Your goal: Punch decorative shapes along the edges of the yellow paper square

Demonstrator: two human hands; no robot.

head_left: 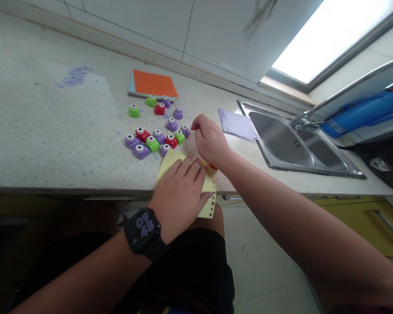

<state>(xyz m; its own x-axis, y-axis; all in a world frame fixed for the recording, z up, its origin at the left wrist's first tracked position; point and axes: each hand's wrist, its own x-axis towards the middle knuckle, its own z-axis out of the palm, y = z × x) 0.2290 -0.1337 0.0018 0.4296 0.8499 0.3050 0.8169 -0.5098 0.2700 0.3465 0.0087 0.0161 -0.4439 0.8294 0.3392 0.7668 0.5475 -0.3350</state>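
My left hand point(180, 194), with a black watch on its wrist, lies flat with fingers stretched out on a pale yellow sheet of paper point(170, 161) at the counter's front edge. The sheet's right edge shows a row of punched star holes. My right hand point(209, 141) is curled over a red punch point(213, 166) at that edge, pressing down; most of the punch is hidden under the hand. Just beyond the sheet sits a cluster of several small purple, red and green craft punches point(155, 140).
A stack of coloured paper with an orange top sheet point(153, 83) lies near the wall. A punched lilac sheet point(237, 124) rests beside the steel sink point(281, 152) and tap on the right. Purple paper scraps point(75, 75) are scattered at the far left.
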